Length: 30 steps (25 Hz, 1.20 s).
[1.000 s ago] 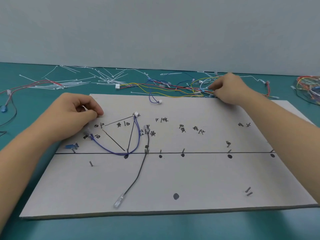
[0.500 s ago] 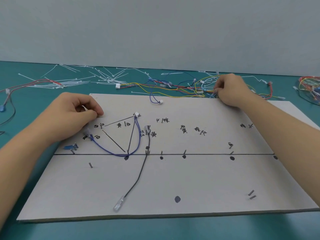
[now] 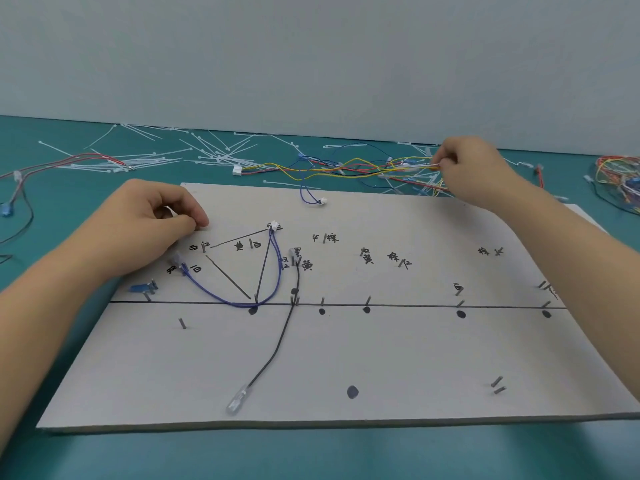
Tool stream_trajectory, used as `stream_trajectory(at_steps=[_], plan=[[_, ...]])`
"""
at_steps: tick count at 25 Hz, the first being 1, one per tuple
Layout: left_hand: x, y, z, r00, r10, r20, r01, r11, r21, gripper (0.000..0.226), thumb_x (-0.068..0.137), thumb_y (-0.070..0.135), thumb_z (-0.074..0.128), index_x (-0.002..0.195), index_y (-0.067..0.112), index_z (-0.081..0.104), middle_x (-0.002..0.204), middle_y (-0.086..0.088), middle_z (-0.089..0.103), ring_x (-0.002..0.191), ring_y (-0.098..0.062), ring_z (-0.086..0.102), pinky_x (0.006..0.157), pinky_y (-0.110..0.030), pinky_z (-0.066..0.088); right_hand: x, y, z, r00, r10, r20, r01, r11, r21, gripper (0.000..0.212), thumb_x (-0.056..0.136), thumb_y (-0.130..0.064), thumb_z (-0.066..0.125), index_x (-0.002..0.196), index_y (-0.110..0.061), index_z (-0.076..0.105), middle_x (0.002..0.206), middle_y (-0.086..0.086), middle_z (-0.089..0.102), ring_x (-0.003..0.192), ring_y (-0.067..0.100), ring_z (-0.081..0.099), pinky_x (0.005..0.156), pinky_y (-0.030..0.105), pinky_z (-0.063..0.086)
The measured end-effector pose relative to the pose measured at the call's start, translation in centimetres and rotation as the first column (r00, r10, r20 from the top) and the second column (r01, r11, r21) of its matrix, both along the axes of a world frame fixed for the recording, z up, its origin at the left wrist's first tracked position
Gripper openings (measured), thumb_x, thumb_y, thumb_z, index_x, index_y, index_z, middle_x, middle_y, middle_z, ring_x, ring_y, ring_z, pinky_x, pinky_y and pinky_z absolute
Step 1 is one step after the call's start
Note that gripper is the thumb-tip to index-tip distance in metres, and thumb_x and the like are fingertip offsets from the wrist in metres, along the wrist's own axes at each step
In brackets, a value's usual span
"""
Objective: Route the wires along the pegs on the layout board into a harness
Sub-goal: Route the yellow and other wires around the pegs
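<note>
The grey layout board [image 3: 398, 358] carries metal pegs [image 3: 322, 301] and handwritten labels. A blue wire [image 3: 221, 299] loops from a white connector [image 3: 274, 226] down to the black line and up left. A black wire [image 3: 277, 344] runs from the middle pegs to a clear terminal [image 3: 237, 403] near the front edge. My left hand [image 3: 152, 226] rests on the board's upper left with fingers curled; nothing shows in it. My right hand [image 3: 467, 168] pinches the end of a yellow and red wire bundle [image 3: 332, 169], stretched taut just behind the board.
White cable ties [image 3: 214, 150] are scattered on the teal table behind the board. Loose wires lie at the far left [image 3: 20, 188] and a coloured tangle at the far right [image 3: 620, 174]. A short blue wire with white plug [image 3: 311, 199] lies on the board's back edge.
My right hand has risen and drawn right with the yellow and red wires, pulling them straight out of the pile. My left hand has stayed where it was.
</note>
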<state>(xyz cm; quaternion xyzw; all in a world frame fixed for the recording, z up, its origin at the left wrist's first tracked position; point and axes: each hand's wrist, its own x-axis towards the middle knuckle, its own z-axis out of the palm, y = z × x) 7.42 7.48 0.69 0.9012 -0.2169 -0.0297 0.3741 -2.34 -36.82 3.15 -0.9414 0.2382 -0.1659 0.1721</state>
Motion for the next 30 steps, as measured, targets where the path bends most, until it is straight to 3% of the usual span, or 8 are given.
stream_trajectory(at_steps=[5,12,16,22,25,27,29,30], plan=[[-0.1,0.0,0.2,1.000,-0.007,-0.013,0.007,1.000,0.011,0.032,0.091,0.008,0.064,0.085,0.038,0.076,0.054,-0.003,0.065,0.043,-0.004,0.050,0.060,-0.026,0.040,-0.9,1.3,-0.1,0.988,0.075,0.135,-0.091,0.989,0.118,0.031,0.084,-0.020,0.036,0.079,0.005,0.054,0.068,0.011,0.048,0.065,0.024,0.039,0.057,0.033,0.028],[-0.6,-0.3,0.6,1.000,-0.004,-0.017,0.004,1.000,0.009,0.035,0.090,0.006,0.063,0.081,0.038,0.075,0.053,0.004,0.065,0.042,-0.003,0.051,0.057,-0.026,0.038,-1.7,0.4,0.0,0.949,-0.051,0.311,0.100,0.984,-0.144,0.035,0.094,-0.031,0.064,0.073,-0.008,0.048,0.072,0.010,0.046,0.075,0.026,0.042,0.065,0.034,0.022],[-0.8,-0.3,0.7,1.000,-0.005,-0.020,0.005,1.000,0.008,0.033,0.089,0.004,0.061,0.080,0.032,0.076,0.053,0.008,0.066,0.039,-0.001,0.051,0.049,-0.021,0.039,-1.7,2.0,1.3,0.816,-0.110,0.567,0.081,0.994,0.075,0.044,0.097,-0.034,0.057,0.065,-0.023,0.028,0.063,0.003,0.034,0.068,0.020,0.036,0.065,0.035,0.028],[-1.1,-0.5,0.9,1.000,0.000,-0.016,0.001,1.000,0.022,0.029,0.089,0.003,0.060,0.080,0.026,0.076,0.053,0.014,0.065,0.037,0.000,0.050,0.050,-0.022,0.037,-2.1,7.0,3.2,0.591,0.352,0.726,-0.170,0.934,-0.314,0.036,0.107,-0.017,0.049,0.073,-0.006,0.046,0.067,0.008,0.037,0.065,0.023,0.033,0.063,0.032,0.024],[-1.2,-0.5,0.8,1.000,-0.003,-0.008,0.003,1.000,0.024,0.029,0.089,0.003,0.060,0.080,0.025,0.076,0.053,0.017,0.064,0.037,0.001,0.050,0.044,-0.019,0.039,-1.3,8.0,5.1,0.483,0.059,0.873,-0.325,0.938,0.116,0.028,0.105,-0.019,0.044,0.077,-0.023,0.040,0.066,-0.004,0.036,0.061,0.020,0.029,0.058,0.034,0.026],[-1.2,-0.6,0.8,1.000,0.005,-0.008,-0.005,1.000,0.026,0.029,0.089,0.003,0.060,0.080,0.026,0.076,0.053,0.016,0.064,0.037,0.001,0.050,0.050,-0.022,0.036,-1.0,7.8,5.8,0.565,-0.390,0.727,-0.484,0.558,0.675,0.024,0.103,-0.014,0.037,0.081,-0.019,0.044,0.059,-0.004,0.035,0.052,0.016,0.026,0.052,0.029,0.025],[-1.1,-0.5,0.8,1.000,0.011,-0.018,-0.011,1.000,0.016,0.029,0.089,0.004,0.061,0.080,0.027,0.076,0.053,0.015,0.064,0.039,0.000,0.050,0.054,-0.023,0.035,-1.3,7.7,5.4,0.666,-0.574,0.476,-0.564,0.030,0.825,0.025,0.103,-0.004,0.032,0.087,-0.011,0.050,0.059,0.000,0.036,0.045,0.013,0.029,0.050,0.024,0.029],[-1.1,-0.5,0.8,1.000,0.009,-0.022,-0.008,1.000,0.012,0.029,0.089,0.005,0.061,0.080,0.028,0.076,0.053,0.014,0.064,0.040,0.000,0.050,0.055,-0.023,0.035,-1.6,8.0,5.1,0.680,-0.602,0.418,-0.582,-0.096,0.807,0.026,0.102,0.001,0.030,0.089,-0.006,0.051,0.061,0.002,0.039,0.045,0.013,0.034,0.050,0.023,0.034]])
